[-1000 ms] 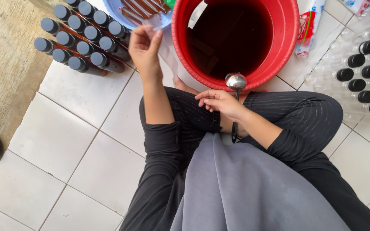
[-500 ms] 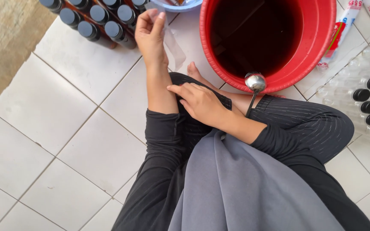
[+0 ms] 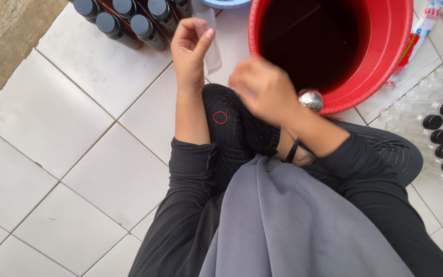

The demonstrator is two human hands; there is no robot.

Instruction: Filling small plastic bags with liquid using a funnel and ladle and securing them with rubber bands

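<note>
My left hand (image 3: 188, 48) is raised above the white floor tiles, its fingertips pinched on a clear plastic thing (image 3: 213, 54), too see-through to name. My right hand (image 3: 262, 90) is blurred with motion above my knee, just right of the left hand; whether it holds anything cannot be made out. A metal ladle (image 3: 311, 99) leans at the near rim of a red bucket (image 3: 385, 66), right behind the right hand. The bucket holds dark red-brown liquid (image 3: 308, 41).
Filled dark bottles with black caps (image 3: 129, 23) stand in rows at the top left beside a blue bowl (image 3: 221, 2). Clear bottles with black caps (image 3: 442, 133) lie at the right. Printed packets (image 3: 426, 25) lie by the bucket. My crossed legs and grey cloth (image 3: 293, 225) fill the foreground.
My right hand has lifted off my knee and moved up toward the left hand. The left hand has stayed raised, now pinching the clear plastic thing.
</note>
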